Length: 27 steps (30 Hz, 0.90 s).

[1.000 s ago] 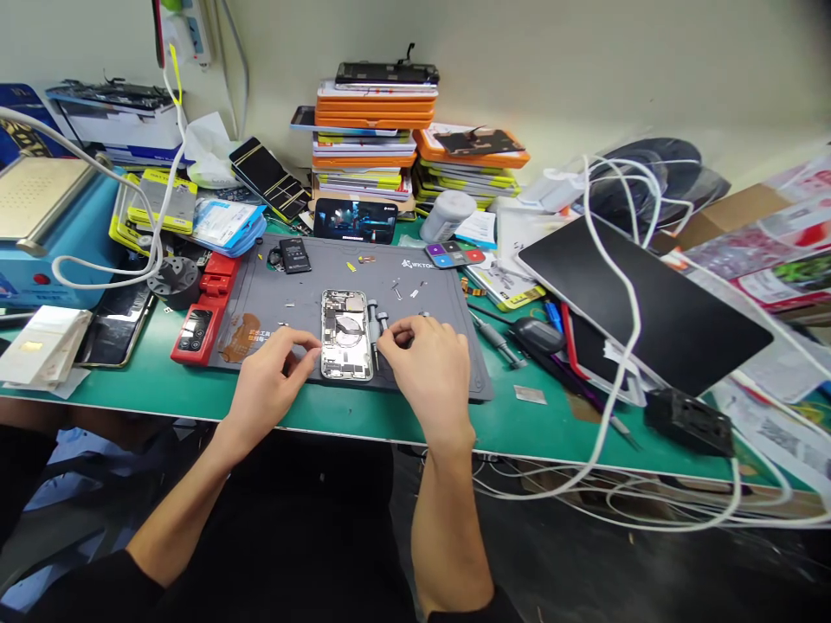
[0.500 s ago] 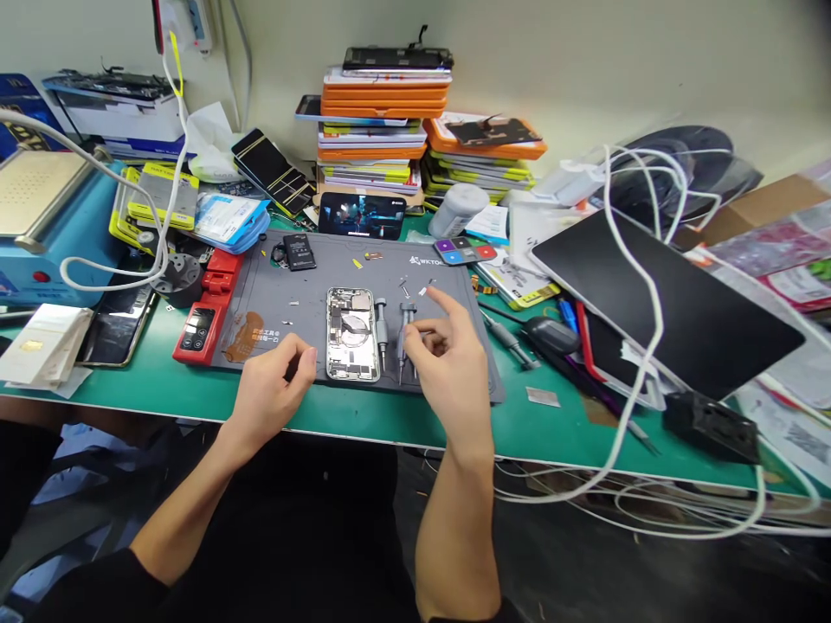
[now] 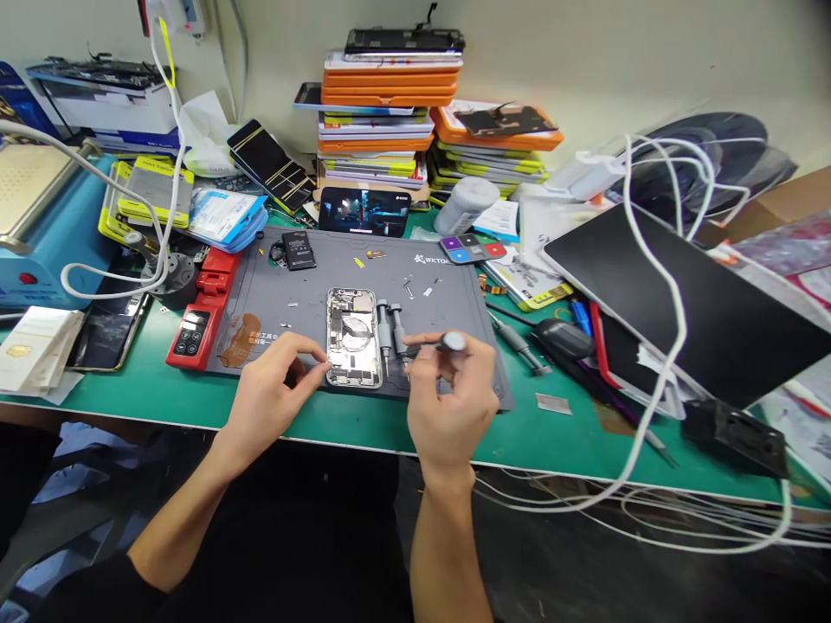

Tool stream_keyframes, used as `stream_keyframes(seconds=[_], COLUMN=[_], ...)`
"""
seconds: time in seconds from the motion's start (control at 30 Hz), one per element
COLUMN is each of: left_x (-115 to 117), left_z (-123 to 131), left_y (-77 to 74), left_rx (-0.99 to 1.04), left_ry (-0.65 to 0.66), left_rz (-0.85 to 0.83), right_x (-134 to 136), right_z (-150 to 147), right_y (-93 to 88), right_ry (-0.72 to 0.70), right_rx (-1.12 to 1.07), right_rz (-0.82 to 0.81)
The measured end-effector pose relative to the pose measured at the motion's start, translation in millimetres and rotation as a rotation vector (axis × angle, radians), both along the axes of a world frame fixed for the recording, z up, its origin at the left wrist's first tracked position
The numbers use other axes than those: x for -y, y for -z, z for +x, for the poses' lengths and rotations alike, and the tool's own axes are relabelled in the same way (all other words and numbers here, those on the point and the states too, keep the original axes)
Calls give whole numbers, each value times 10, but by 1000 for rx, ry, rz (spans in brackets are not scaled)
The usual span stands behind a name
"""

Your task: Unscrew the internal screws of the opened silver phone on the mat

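An opened smartphone (image 3: 354,337) with its inner parts bare lies on the grey work mat (image 3: 325,260). My left hand (image 3: 276,381) is at its lower left edge, thumb and forefinger touching the rim in a loose pinch. In my closed right hand (image 3: 451,381), right of the phone, is a grey screwdriver (image 3: 453,342); its cap sticks up over the fingers and its tip is hard to make out. Two more screwdrivers (image 3: 383,329) lie side by side between phone and right hand. A black battery (image 3: 298,250) and several small parts lie on the mat.
A red device (image 3: 195,333) with buttons stands at the mat's left. Behind it, a phone showing a video (image 3: 363,212) leans by stacked boxes (image 3: 383,95). A white cable (image 3: 668,320), a black panel (image 3: 681,294) and another screwdriver (image 3: 519,342) are on the right.
My right hand has picked up a screwdriver from beside the phone and closed around it. My left hand has moved right to the phone's edge. The view has shifted slightly.
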State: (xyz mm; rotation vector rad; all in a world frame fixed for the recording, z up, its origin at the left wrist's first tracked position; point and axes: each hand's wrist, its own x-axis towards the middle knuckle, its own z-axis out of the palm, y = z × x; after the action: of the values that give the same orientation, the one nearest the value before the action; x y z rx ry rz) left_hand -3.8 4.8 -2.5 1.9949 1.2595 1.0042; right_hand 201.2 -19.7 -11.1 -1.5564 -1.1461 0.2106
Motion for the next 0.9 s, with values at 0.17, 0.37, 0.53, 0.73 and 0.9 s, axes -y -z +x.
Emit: stream_keyframes(seconds=[0.17,0.37,0.53,0.73,0.9], left_x=[-14,-21,-22,-16,-12], left_z=[2,21,21,23,33], left_y=[-16,-38,-47,-51,-66], left_rx=[-29,-20,-4,5,12], left_ry=[52,108,113,119,118], left_rz=[63,108,98,102,106], right_x=[57,72,83,103,110], right_z=[-211,-208,-180,-197,-195], right_y=[-65,-4,17,16,21], right_ry=[-20,-269,-326,-350,-371], right_rx=[-379,-630,-573,-545,-535], right_rz=[142,-69,-113,-102,-124])
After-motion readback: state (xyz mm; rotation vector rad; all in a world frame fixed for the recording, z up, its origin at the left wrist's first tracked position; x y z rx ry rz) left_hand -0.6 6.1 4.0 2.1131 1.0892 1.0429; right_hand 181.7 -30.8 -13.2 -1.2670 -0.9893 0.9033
